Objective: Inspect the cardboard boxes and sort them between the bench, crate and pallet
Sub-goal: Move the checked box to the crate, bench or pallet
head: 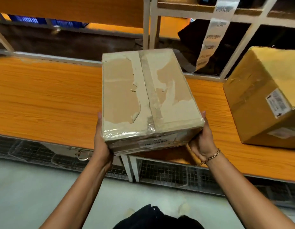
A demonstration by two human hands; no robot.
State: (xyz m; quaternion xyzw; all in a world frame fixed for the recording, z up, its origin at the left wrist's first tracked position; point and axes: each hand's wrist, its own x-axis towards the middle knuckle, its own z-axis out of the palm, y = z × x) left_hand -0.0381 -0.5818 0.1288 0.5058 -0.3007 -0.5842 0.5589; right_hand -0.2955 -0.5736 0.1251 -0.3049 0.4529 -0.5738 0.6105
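A flat cardboard box (pixel 146 96), its top skin torn and a tape strip down the middle, is held above the orange wooden bench (pixel 47 100). My left hand (pixel 101 142) grips its near left corner, thumb up the side. Under the near right corner my right hand (pixel 202 142) holds it too, a gold bracelet on that wrist. A barcode label shows on the box's near face. A second, larger yellow-brown box (pixel 262 100) with a white label lies on the bench at the right.
A white-framed shelf rack (pixel 150 25) rises behind the bench, with a strip of paper labels (pixel 212 35) hanging from it. Wire mesh panels (pixel 170 174) close the space under the bench. Pale floor lies in front.
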